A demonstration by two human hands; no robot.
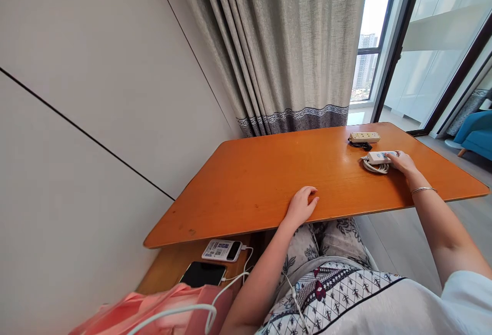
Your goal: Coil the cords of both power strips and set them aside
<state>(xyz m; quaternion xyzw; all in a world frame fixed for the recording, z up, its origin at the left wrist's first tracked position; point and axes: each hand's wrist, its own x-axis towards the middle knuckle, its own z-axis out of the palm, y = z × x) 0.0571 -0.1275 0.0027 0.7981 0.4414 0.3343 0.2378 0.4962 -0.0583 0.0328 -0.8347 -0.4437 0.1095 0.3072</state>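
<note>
At the right of the wooden table point(246, 176), my right hand point(402, 162) has its fingers around one end of a white power strip point(378, 157). The strip's pale cord point(376, 168) lies coiled against its near side. Just behind it sits a cream power strip point(364, 137) with a black cord point(360, 145); my hand does not touch that one. My left hand point(303, 205) rests on the tabletop near the front edge, fingers loosely curved and thumb apart, with nothing in it.
Below the table's left front, a phone point(203, 274) and a white power bank point(222, 250) lie on a lower wooden surface, with white cables attached. A pink bag point(165, 309) is beside them. A curtain point(292, 43) hangs behind the table. A blue chair point(476, 132) stands far right.
</note>
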